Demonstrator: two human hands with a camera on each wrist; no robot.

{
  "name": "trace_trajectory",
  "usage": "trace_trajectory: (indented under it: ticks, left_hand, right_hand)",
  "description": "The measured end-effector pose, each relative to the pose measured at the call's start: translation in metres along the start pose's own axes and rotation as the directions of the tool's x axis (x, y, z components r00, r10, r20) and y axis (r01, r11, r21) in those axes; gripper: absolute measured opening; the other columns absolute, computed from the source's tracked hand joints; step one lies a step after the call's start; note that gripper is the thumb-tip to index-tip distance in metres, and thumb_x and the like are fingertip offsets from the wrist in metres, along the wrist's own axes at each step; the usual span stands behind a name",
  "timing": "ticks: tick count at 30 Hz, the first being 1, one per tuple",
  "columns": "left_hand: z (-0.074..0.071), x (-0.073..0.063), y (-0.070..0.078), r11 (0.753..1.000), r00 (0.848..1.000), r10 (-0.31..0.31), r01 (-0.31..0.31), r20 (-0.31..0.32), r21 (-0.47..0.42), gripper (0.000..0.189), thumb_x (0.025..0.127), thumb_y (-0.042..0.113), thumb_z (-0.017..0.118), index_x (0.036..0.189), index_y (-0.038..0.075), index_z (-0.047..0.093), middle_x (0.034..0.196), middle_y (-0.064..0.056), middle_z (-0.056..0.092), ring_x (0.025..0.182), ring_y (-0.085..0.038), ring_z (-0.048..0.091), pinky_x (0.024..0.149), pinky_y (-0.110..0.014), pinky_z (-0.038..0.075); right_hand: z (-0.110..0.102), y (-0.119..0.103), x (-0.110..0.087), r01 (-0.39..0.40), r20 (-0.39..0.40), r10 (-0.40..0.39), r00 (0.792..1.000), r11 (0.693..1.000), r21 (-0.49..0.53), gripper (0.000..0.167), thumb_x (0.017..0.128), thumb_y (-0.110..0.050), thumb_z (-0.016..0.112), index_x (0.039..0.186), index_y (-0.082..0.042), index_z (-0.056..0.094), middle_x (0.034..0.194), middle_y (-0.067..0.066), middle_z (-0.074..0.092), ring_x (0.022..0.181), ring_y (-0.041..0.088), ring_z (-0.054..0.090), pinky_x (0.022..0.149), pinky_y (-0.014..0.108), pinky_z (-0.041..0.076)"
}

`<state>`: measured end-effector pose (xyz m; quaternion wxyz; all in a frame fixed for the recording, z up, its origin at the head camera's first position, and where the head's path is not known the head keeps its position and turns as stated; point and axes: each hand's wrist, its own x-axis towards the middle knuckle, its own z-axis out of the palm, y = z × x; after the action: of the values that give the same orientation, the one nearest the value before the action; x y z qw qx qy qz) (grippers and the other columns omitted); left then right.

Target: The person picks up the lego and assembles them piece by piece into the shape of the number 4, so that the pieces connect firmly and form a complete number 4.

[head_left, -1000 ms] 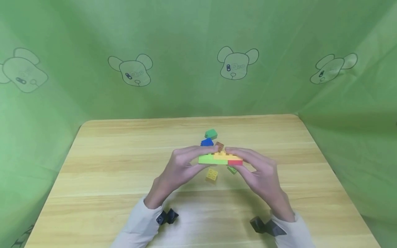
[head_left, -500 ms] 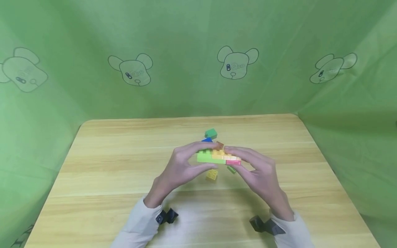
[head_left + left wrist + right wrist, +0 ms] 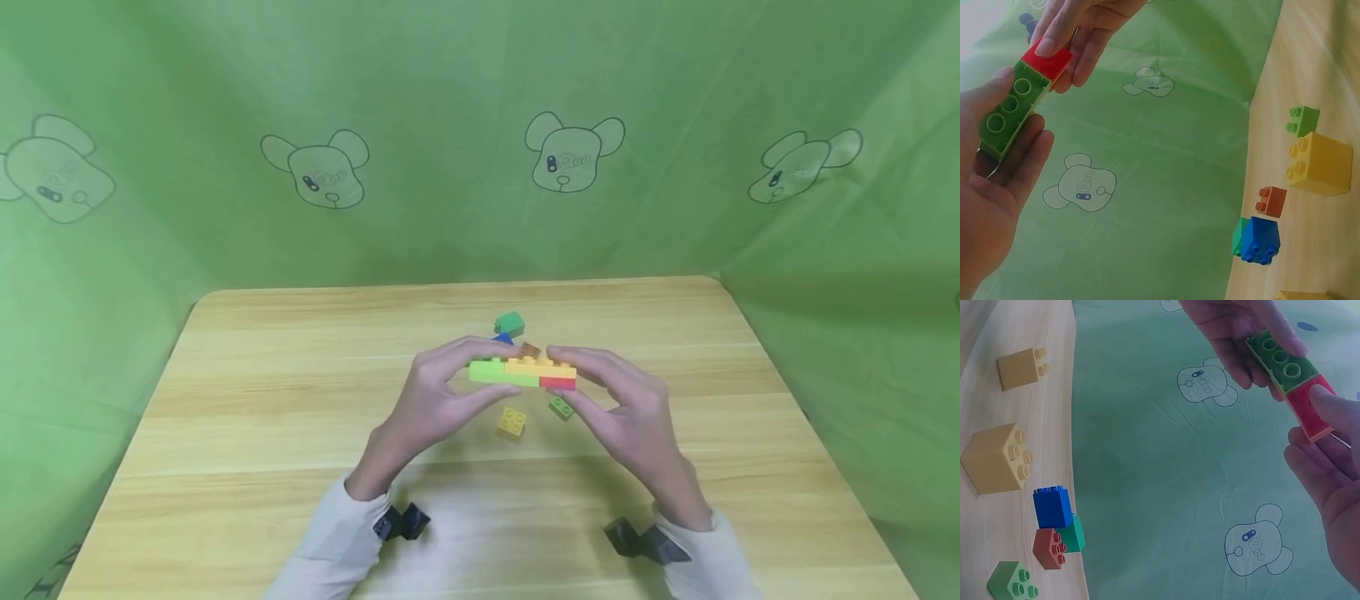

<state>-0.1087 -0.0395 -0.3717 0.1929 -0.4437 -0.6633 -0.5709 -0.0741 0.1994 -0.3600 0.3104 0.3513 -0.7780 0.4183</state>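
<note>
In the head view, fingers (image 3: 467, 354) of the left hand (image 3: 431, 393) cover part of the blue brick (image 3: 503, 338), and the joined bricks (image 3: 522, 374) hide part of the reddish-brown brick (image 3: 530, 349). The sleeves (image 3: 330, 533) run off the bottom edge; the lettering (image 3: 575, 162) on the printed bears (image 3: 562, 140) is too small to read. In the left wrist view, a yellow brick (image 3: 1304, 295) is cut off below, and the blue brick mostly hides a green brick (image 3: 1237, 237).

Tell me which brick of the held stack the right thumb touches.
The red brick, held by the right hand; the green brick lies beside it, the yellow brick above.
</note>
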Motion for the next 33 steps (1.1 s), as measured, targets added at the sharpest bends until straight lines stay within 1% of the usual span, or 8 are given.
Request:
trace_trajectory:
  ticks: [6,10,13,17,19,22,26,33]
  left_hand:
    - [-0.0004,0.0009,-0.0008,0.999,1.0,-0.022,0.023,0.006,-0.042,0.044,0.079,-0.007,0.085,0.12,-0.006,0.068,0.122,-0.018,0.072,0.117,-0.028,0.069,0.097,-0.037,0.059]
    - [-0.0008,0.001,0.0009,0.987,0.99,-0.133,0.135,0.036,-0.082,0.052,0.082,-0.005,0.084,0.13,-0.005,0.064,0.132,-0.016,0.069,0.127,-0.028,0.064,0.098,-0.036,0.058]
    - [-0.0006,0.0012,0.0027,0.944,0.953,-0.293,0.301,0.076,-0.137,0.057,0.087,0.001,0.082,0.139,0.0,0.059,0.137,-0.01,0.067,0.126,-0.024,0.064,0.098,-0.034,0.058]
    - [-0.0004,0.0027,0.0056,0.83,0.868,-0.478,0.496,0.133,-0.254,0.055,0.092,0.008,0.08,0.142,0.008,0.059,0.142,-0.003,0.063,0.12,-0.018,0.067,0.095,-0.036,0.06]
    - [-0.0011,0.0032,0.007,0.792,0.84,-0.519,0.542,0.158,-0.282,0.05,0.092,0.01,0.08,0.139,0.01,0.062,0.143,-0.002,0.062,0.115,-0.019,0.068,0.093,-0.038,0.061]
    - [-0.0021,0.003,0.0077,0.769,0.815,-0.549,0.579,0.185,-0.271,0.044,0.092,0.012,0.08,0.134,0.012,0.067,0.141,-0.002,0.062,0.107,-0.02,0.069,0.088,-0.037,0.062]
    - [-0.0024,0.0022,0.0071,0.769,0.804,-0.56,0.594,0.197,-0.237,0.041,0.093,0.016,0.08,0.133,0.014,0.069,0.131,-0.001,0.066,0.092,-0.023,0.071,0.081,-0.036,0.063]
    - [-0.0026,0.0012,0.0061,0.769,0.808,-0.563,0.588,0.17,-0.25,0.037,0.093,0.015,0.079,0.129,0.01,0.069,0.135,-0.005,0.065,0.097,-0.023,0.07,0.082,-0.037,0.064]
  right_hand:
    - [0.0001,0.0018,0.0018,0.018,-0.017,-0.018,1.0,1.0,-0.012,0.039,0.101,-0.03,0.069,0.111,0.008,0.074,0.113,0.021,0.075,0.116,0.008,0.067,0.095,0.024,0.057]
    - [0.0,0.0026,0.0034,0.027,-0.034,-0.027,0.999,0.999,-0.024,0.039,0.101,-0.029,0.07,0.11,0.008,0.074,0.113,0.022,0.074,0.118,0.008,0.067,0.095,0.024,0.057]
    - [0.0006,0.0019,0.0043,0.024,-0.037,-0.025,0.999,0.999,-0.024,0.038,0.101,-0.028,0.069,0.11,0.008,0.074,0.114,0.022,0.074,0.118,0.009,0.067,0.095,0.024,0.057]
    - [0.0024,0.0,0.0049,0.011,-0.03,-0.011,0.999,1.0,-0.018,0.037,0.101,-0.028,0.069,0.11,0.008,0.074,0.114,0.022,0.074,0.118,0.009,0.067,0.095,0.024,0.057]
    - [0.0032,-0.0008,0.0047,0.002,-0.026,-0.002,1.0,1.0,-0.015,0.037,0.101,-0.028,0.069,0.11,0.007,0.074,0.114,0.021,0.074,0.118,0.009,0.067,0.095,0.024,0.057]
    - [0.0045,-0.0012,0.0042,-0.011,-0.021,0.011,1.0,1.0,-0.001,0.037,0.101,-0.029,0.069,0.11,0.007,0.074,0.115,0.021,0.074,0.118,0.01,0.067,0.094,0.024,0.057]
    - [0.0055,-0.0012,0.0031,-0.027,-0.012,0.027,1.0,0.999,0.019,0.038,0.101,-0.03,0.07,0.112,0.007,0.073,0.116,0.021,0.074,0.118,0.01,0.067,0.094,0.025,0.057]
    - [0.0066,-0.0002,-0.0014,-0.082,0.014,0.081,0.997,0.995,0.059,0.041,0.099,-0.027,0.072,0.123,0.007,0.069,0.123,0.02,0.072,0.119,0.017,0.068,0.097,0.028,0.056]
